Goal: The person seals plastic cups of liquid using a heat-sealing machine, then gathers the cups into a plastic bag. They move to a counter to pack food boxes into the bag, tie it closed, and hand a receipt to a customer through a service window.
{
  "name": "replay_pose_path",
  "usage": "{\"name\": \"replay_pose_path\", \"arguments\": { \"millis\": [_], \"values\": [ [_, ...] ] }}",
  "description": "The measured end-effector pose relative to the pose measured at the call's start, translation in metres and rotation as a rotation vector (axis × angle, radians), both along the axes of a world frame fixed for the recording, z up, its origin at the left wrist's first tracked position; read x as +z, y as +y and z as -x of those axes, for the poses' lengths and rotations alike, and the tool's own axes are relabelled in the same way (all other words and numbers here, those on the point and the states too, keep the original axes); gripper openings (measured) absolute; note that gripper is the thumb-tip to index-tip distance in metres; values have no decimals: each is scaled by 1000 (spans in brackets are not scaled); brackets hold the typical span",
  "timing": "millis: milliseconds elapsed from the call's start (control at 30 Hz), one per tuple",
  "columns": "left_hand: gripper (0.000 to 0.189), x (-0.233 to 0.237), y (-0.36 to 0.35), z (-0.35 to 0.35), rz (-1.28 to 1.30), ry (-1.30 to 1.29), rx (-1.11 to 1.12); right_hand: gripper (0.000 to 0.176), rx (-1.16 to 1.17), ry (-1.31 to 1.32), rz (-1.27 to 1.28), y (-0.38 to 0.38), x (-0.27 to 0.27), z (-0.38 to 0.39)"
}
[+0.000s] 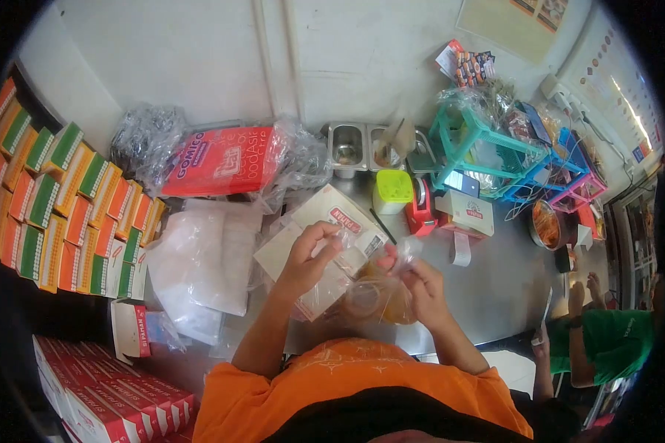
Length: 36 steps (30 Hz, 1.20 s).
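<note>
Orange shirt (347, 384) nearest; just beyond it, both hands work a filled clear bag (380, 299).
At the desk (495, 288) near edge, the left hand (309, 258) and right hand (425, 292) pinch the bag's neck, fingers closed on the film. It looks filled, amber inside, not yet sealed. Bare desk lies at 3 o'clock, plastic packs (199, 258) crowd 9 o'clock, and a tape dispenser (421, 210) stands at 12.

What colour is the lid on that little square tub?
The square plastic lid is lime green, seen in the head view.

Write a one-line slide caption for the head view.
Left hand and right hand pinch a clear bag of orange-brown food over a steel counter, boxes stacked alongside.
</note>
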<state>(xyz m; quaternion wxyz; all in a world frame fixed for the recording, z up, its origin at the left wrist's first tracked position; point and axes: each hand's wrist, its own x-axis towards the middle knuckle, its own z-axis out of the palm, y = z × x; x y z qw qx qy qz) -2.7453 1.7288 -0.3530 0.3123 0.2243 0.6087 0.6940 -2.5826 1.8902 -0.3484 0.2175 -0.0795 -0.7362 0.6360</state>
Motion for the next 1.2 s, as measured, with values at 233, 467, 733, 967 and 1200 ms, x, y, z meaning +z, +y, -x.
{"name": "replay_pose_path", "arguments": {
  "millis": [233,467,733,967,1200],
  "values": [
    [26,-15,-34,31,281,966,461,30,-181,-54,320,-14,13,-15],
    [18,-14,-55,19,560,1000,436,26,-166,-10,254,-15,11,-30],
    [17,-7,-28,-5,264,545,141,24,-33,-39,-91,-14,10,-22],
    [17,-9,-4,-9,71,460,1,10,249,-59,-769,2,9,20],
    [30,-9,-10,-19,93,457,-56,5,25,-40,-773,-14,-3,51]
  ]
}}
